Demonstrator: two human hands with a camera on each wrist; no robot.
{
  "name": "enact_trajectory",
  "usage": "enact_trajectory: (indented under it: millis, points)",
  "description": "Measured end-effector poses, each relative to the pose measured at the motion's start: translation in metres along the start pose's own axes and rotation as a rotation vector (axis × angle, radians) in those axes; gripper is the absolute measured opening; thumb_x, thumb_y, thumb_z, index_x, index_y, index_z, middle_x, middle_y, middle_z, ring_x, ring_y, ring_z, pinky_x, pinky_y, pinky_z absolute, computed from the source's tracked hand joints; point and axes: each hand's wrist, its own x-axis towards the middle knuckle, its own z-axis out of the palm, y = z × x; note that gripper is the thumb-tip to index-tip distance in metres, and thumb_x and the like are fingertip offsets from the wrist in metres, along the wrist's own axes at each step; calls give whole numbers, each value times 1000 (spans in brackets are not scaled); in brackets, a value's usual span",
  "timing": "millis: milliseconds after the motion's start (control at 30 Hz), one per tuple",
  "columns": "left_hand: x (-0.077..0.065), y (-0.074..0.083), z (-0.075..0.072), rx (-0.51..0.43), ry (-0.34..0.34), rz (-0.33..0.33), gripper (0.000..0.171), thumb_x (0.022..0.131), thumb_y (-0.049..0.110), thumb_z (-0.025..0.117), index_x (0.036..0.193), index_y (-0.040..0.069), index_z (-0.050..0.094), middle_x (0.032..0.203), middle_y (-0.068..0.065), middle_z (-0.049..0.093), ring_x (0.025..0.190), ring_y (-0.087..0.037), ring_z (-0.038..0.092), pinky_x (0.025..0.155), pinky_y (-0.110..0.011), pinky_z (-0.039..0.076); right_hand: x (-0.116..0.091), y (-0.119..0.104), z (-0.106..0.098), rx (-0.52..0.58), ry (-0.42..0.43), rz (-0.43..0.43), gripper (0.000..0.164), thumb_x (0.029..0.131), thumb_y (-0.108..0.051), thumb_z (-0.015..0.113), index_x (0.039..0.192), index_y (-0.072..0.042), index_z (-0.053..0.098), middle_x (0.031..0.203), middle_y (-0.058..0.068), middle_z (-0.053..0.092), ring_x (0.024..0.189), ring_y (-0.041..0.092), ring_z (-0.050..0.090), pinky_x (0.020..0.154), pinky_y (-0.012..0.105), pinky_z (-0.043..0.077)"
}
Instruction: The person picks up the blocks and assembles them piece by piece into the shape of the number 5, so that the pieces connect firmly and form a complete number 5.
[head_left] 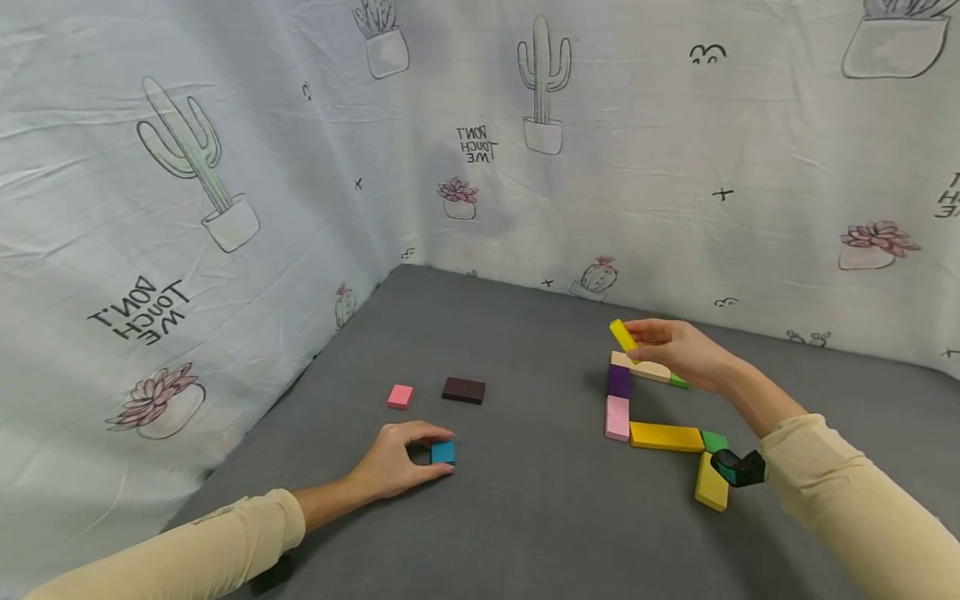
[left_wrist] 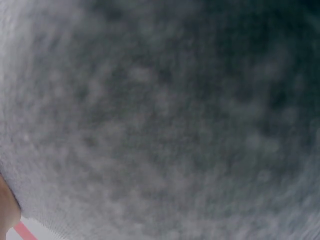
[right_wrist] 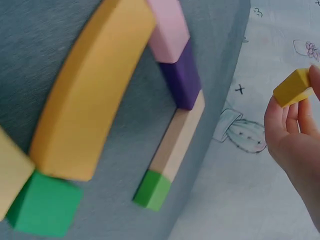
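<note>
My right hand [head_left: 678, 350] pinches a yellow block [head_left: 623, 337] between thumb and fingers, raised above a row of blocks. In the right wrist view the same yellow block [right_wrist: 295, 88] shows at the right edge. Beneath it lie a beige block [head_left: 647, 369], a purple block [head_left: 619, 381] and a pink block [head_left: 617, 417], joined end to end. On the left, my left hand [head_left: 401, 460] rests on the table with thumb and fingers around a small blue block [head_left: 443, 452]. The left wrist view is mostly blurred grey, with a sliver of skin at its edge.
An orange block [head_left: 666, 437], a green block [head_left: 714, 442] and a pale yellow block [head_left: 711, 483] continue the zigzag row; a light green block [head_left: 678, 381] ends it. Loose beyond my left hand lie a coral-pink block [head_left: 400, 397] and a dark brown block [head_left: 463, 390]. Patterned cloth [head_left: 480, 167] borders the table.
</note>
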Motion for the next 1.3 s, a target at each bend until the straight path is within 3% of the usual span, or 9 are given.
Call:
enact_trajectory:
  millis: [267,433,633,800,967,1067,1133,1200,1300]
  points:
    - [0,2,2,4,-2,-5,38,72,15,85,107,5,70,100,-2,69,83,-11,64,71,-26,53,-21,14,-7,93,-32,29,71,97,-14,56,149,7,12,151,28,15,137,44,16,108,56,14]
    - [2,4,2,-17,10,24,40,71,13,85,107,3,70,100,-7,69,82,-16,65,69,-30,54,-35,26,-11,154,-38,39,74,98,-15,56,148,9,8,149,28,19,134,40,24,108,56,13]
    - [2,3,2,-16,8,24,38,72,13,85,106,4,70,100,-3,69,82,-12,64,70,-25,52,-53,41,-16,240,-54,41,69,99,-14,54,148,5,9,139,16,42,124,19,45,106,39,31]
    - [3,1,3,-13,13,36,37,73,16,85,105,3,71,99,-1,69,83,-8,63,70,-22,51,-65,49,-14,208,19,112,72,98,-19,57,148,4,12,138,22,33,116,17,46,101,33,38]
    - [3,2,2,-5,20,14,38,71,13,85,104,4,71,99,0,69,83,-8,63,71,-22,51,-72,56,-11,189,105,179,62,98,-26,56,138,9,25,121,13,45,105,13,52,96,31,42]
    - [1,2,1,10,18,0,38,70,12,86,104,4,71,100,1,68,83,-9,63,71,-21,51,-77,61,-9,221,115,205,72,99,-26,54,143,12,13,134,26,36,119,26,47,98,34,41]
    - [1,2,2,12,17,-6,38,70,12,86,104,5,71,100,1,68,83,-9,63,72,-21,51,-82,63,-8,256,119,221,81,100,-26,53,146,12,-2,145,34,16,130,37,34,100,37,38]
    - [1,2,2,12,18,-4,38,70,12,86,105,5,71,100,2,68,83,-9,63,72,-19,50,-87,65,-6,295,133,231,85,100,-25,52,145,11,-12,150,34,2,133,39,29,100,38,38]
    - [2,2,3,12,20,8,38,70,12,86,104,4,71,100,1,68,83,-10,63,72,-19,50,-96,68,-2,348,159,217,81,101,-20,51,144,13,-9,147,34,9,118,22,50,97,36,42]
